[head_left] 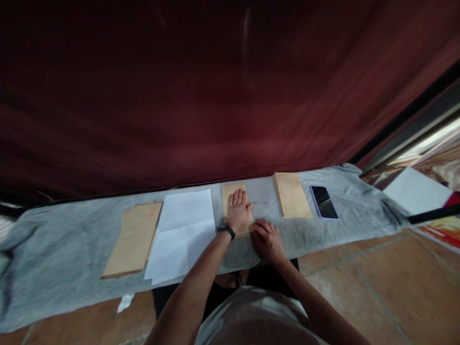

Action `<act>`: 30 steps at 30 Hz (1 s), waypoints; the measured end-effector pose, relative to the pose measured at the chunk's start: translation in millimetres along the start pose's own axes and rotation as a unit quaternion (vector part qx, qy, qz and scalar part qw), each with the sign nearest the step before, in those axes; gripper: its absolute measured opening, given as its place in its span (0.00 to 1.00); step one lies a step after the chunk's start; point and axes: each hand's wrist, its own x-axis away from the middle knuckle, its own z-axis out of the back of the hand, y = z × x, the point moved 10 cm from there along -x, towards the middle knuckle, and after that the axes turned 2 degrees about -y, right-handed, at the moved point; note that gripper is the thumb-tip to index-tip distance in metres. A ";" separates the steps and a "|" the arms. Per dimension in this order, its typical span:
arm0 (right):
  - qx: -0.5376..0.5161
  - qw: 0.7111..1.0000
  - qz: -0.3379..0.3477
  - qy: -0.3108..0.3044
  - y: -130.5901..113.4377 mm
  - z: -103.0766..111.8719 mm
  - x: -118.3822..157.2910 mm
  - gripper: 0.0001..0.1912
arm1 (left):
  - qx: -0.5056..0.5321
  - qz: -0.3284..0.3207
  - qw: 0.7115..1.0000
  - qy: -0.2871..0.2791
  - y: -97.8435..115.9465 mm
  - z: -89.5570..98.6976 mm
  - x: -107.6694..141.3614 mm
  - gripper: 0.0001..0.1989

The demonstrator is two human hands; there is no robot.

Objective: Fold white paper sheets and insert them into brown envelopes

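On the tabletop (265,199), the flattened left hand (237,210) and half-curled right hand (269,238), grip unclear, are touching an oblong tan envelope (226,192).

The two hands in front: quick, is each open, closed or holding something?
Left hand: open, palm down on a tan envelope.
Right hand: fingers bent at the envelope's near right corner; any grip cannot be told.

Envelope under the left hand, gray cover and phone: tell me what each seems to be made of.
Envelope: probably brown kraft paper, matte; plain tan with crisp, flat edges.
Gray cover: soft fabric, perhaps fleece; dull surface, wrinkled at the ends; exact fibre unclear.
Phone: likely glass front, smooth and dark with a faint sheen; the lilac rim may be a plastic or silicone case.
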 end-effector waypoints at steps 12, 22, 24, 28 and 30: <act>-0.001 1.000 -0.003 -0.001 3.8 -2.1 0.8 0.15 | 0.181 0.041 0.982 -0.020 -10.7 15.3 44.3 0.20; -0.007 0.998 0.060 -0.031 -4.0 -4.5 -12.5 0.18 | 0.099 0.029 0.992 -0.066 -20.4 39.5 111.4 0.19; -0.013 0.994 0.097 -0.057 -11.5 -8.2 -18.5 0.18 | 0.091 -0.006 0.995 -0.035 -17.7 42.7 111.5 0.18; -0.002 0.986 0.131 -0.102 -18.6 -15.4 -27.2 0.18 | 0.112 -0.024 0.993 -0.012 -21.7 44.2 108.6 0.17; 0.001 0.984 0.139 -0.114 -19.6 -16.7 -29.1 0.17 | 0.130 -0.013 0.991 -0.009 -25.5 44.9 106.7 0.17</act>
